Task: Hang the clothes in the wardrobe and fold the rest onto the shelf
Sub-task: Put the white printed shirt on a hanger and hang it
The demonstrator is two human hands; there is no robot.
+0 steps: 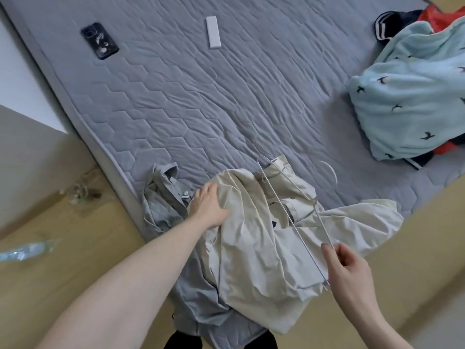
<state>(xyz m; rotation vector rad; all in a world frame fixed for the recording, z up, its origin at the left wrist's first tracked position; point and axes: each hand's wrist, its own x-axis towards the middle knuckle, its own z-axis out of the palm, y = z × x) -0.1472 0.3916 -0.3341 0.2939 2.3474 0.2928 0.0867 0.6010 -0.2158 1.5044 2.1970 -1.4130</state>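
Presently, the right hand (348, 267) forms a closed grip, thumb and fingers pinched on one end of a thin white wire hanger (289, 215), whose bars run toward 11 o'clock across the garment and whose hook curves out at about 1 o'clock. The left hand (208, 205) lies spread, palm down, on a crumpled cream cotton shirt (251, 248); its fingers are extended and close on nothing, pressing the cloth only. The shirt lies at the near edge of a grey quilted mattress (188, 96), partly draped over that edge, with the hanger resting on its collar region. Just beside the left hand, at 9 o'clock, sits a bunched pale grey shirt (161, 200), touching the cream one. Well apart, at 2 o'clock, a pale blue bird-print garment (407, 96) covers a red and dark heap. At 11 o'clock lie a black phone (99, 41) and a white rectangular bar (213, 32).

Judged step: fitting the hanger into the cream shirt, before carrying it to the wardrobe. The next move probably calls for opening the collar with the left hand and threading one hanger shoulder into a sleeve opening without snagging the fabric.
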